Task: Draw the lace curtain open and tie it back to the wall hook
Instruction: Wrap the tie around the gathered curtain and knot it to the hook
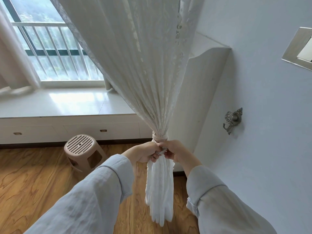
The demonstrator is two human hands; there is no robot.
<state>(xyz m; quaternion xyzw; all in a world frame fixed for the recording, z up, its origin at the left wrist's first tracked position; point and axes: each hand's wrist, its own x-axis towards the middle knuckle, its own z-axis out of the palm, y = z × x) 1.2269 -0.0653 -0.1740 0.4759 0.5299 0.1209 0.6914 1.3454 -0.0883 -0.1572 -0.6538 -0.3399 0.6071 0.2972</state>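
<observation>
One curtain (pixel 143 73), one hook (pixel 232 119) (two hands (pixel 145 152)).

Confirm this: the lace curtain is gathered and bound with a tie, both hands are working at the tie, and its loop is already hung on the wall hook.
Not quite. The head view shows the wall hook bare, off to the right of the bundle. The rest holds: the lace curtain is gathered and bound with the tie, and the left hand and right hand work just below the binding.
</observation>
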